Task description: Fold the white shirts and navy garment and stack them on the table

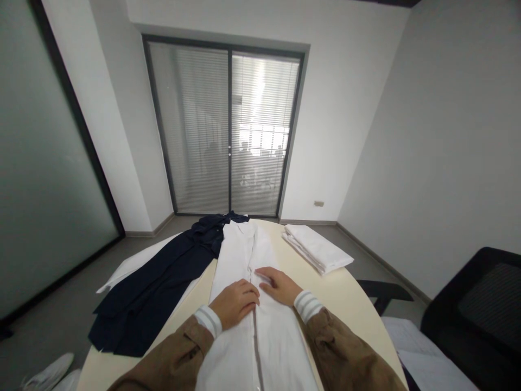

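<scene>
A long white garment (277,336), with a collar-like end at the far side, lies lengthwise in front of me. Its two sides are folded inward and meet along a seam down the middle. On the left panel rests my left hand (235,301), fingers slightly bent and touching the fabric by the seam. Across the seam, my right hand (281,286) lies on the right panel, fingers extended and thumb apart. Neither hand visibly lifts any cloth. A dark navy garment (163,282) is spread out to the left, partly over another white piece of cloth (136,264).
The garments lie on a round cream table (345,304). A folded white cloth stack (315,247) sits at its far right. A black office chair (480,309) stands at the right, with white papers or cloth (427,353) beside it. White shoes (51,372) show at lower left.
</scene>
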The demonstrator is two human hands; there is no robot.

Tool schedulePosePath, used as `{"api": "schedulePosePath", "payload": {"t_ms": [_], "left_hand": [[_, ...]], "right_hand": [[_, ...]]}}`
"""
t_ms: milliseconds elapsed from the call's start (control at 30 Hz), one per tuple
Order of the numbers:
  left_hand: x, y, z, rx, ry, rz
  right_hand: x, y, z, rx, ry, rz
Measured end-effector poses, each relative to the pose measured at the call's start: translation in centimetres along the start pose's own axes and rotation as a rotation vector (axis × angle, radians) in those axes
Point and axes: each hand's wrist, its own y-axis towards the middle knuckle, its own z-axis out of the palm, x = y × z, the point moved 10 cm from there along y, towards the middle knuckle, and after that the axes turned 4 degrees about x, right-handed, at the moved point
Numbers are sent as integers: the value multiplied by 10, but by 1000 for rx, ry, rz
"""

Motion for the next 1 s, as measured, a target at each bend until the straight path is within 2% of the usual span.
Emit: {"api": "schedulePosePath", "payload": {"t_ms": [67, 167, 367, 467, 600, 767, 867, 1000], "left_hand": [[-7, 0, -1, 3, 11, 32], [-26, -1, 6, 76, -2, 80], [-88, -7, 21, 200, -68, 243], [-107, -12, 20, 216, -145, 271], [-106, -19, 28, 282, -241, 227], [-94, -29, 68, 443, -218, 223], [-88, -32, 87, 485, -201, 235], [-86, -34, 88, 481, -288, 230]], "right_hand": [[4, -4, 4, 48, -119, -19], [5, -8, 10, 102, -237, 16], [11, -13, 15, 188, -330, 43], [12, -14, 15, 206, -328, 54], [13, -15, 13, 196, -303, 56], [16, -13, 13, 200, -299, 69], [20, -12, 11, 173, -381, 145], [28, -25, 19, 130, -371, 304]]}}
